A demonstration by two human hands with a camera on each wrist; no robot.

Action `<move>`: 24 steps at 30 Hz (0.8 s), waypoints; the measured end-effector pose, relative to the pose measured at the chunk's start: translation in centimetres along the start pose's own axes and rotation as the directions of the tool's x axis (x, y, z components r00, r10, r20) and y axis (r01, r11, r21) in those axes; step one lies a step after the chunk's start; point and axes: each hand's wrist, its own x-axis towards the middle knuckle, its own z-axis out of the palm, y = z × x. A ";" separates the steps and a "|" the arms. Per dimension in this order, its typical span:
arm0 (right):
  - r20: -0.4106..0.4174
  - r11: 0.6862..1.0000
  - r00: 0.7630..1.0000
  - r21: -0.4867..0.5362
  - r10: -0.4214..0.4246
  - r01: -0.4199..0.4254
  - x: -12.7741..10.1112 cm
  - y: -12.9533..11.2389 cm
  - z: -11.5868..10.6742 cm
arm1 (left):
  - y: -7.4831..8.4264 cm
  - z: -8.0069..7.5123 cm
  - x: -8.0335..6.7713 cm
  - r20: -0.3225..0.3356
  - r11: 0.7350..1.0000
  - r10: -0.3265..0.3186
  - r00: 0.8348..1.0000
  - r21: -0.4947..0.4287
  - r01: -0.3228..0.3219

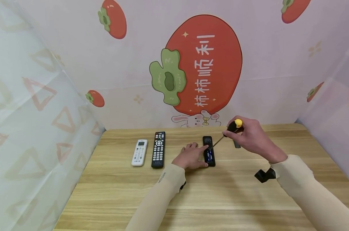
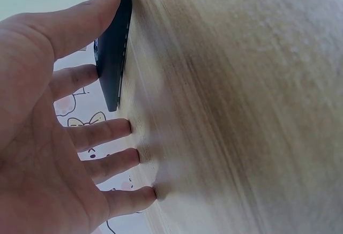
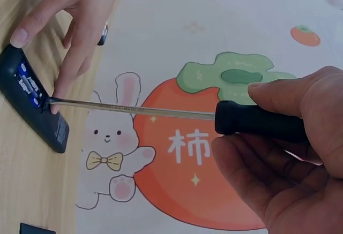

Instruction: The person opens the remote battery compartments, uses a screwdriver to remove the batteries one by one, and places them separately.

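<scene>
A small black remote (image 1: 209,150) lies on the wooden table (image 1: 220,199) with its battery bay uncovered and blue cells showing. My left hand (image 1: 191,156) rests flat beside it with straight fingers. Its thumb presses the remote's near end and its index finger lies against the remote (image 2: 112,46). My right hand (image 1: 249,136) grips a screwdriver (image 1: 234,126) by its black and yellow handle. The thin shaft slants down to the left, and its tip (image 3: 47,100) sits in the battery bay of the remote (image 3: 27,84).
A white remote (image 1: 139,152) and a longer black remote (image 1: 158,149) lie side by side to the left. A small flat black piece (image 1: 237,144) lies under my right hand. Persimmon-print walls enclose the table at the back and on both sides.
</scene>
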 end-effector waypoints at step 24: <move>-0.004 1.000 1.000 -0.020 0.021 -0.021 -0.1 0.6 0.3 | 0.1 -0.1 -0.2 -0.004 1.000 -0.002 1.000 -0.008 0.002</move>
